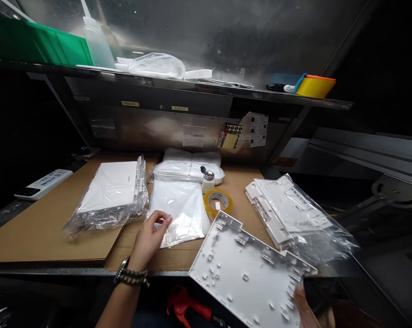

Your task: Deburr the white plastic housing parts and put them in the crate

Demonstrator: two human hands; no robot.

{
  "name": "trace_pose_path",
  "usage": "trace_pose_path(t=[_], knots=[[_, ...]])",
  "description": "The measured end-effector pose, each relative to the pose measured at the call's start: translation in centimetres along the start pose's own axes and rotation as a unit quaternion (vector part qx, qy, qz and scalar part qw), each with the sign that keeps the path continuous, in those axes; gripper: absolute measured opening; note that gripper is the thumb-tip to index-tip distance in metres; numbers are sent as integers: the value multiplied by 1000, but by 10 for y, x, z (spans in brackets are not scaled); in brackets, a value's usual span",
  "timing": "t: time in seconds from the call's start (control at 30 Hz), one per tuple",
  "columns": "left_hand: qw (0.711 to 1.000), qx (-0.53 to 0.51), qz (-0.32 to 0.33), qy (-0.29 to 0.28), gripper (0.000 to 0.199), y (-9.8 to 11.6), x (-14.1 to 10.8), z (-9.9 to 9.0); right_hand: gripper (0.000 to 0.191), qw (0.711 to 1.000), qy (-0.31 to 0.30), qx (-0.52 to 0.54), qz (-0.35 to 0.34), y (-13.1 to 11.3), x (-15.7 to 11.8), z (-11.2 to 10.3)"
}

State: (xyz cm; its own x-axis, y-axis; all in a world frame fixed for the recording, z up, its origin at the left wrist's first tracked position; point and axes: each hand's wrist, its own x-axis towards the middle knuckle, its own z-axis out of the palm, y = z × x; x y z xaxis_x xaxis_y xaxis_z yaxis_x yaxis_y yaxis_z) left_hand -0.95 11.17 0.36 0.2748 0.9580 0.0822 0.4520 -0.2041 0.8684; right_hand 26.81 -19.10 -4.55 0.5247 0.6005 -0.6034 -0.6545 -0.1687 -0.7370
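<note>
My left hand (pixel 154 234) is over a stack of clear plastic bags (pixel 178 207), thumb and forefinger pinched together on the top bag near its left side. My right hand (pixel 304 305) grips a white plastic housing panel (pixel 243 273) by its right edge. The panel is tilted in front of the table edge, its inner side with clips and posts turned up. Most of the right hand's fingers are hidden behind it. Just beyond the panel lies a roll of yellow tape (pixel 228 202), beside a white dispenser bottle (pixel 208 180) with a metal top.
Bagged white panels lie on the left (pixel 108 187) and on the right (pixel 294 212) of the cardboard-covered table (pixel 48 228). More folded bags (pixel 188 164) lie behind. A red air gun (pixel 187 305) hangs below the edge. Overhead, a shelf (pixel 192 84) holds a green bin (pixel 42 43) and a squeeze bottle (pixel 98 43).
</note>
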Motion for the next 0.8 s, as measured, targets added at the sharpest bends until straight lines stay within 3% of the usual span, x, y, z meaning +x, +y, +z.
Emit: trace_pose_path(t=[0.1,0.23,0.5,0.63,0.8], knots=[[991,-132,-6,-28,36,7,3,2,79,997,-65,44,-1,-4,4,16],[975,-216,-4,-46,48,16,3,9,69,981,-173,81,25,-11,7,54],[953,-275,33,-126,52,30,-16,30,58,926,-373,-42,-36,-9,20,152],[949,-284,37,-133,53,24,-23,32,54,917,-390,-83,-14,-3,26,176],[958,-270,36,-90,42,7,-22,17,62,926,-360,-112,0,-2,30,172]])
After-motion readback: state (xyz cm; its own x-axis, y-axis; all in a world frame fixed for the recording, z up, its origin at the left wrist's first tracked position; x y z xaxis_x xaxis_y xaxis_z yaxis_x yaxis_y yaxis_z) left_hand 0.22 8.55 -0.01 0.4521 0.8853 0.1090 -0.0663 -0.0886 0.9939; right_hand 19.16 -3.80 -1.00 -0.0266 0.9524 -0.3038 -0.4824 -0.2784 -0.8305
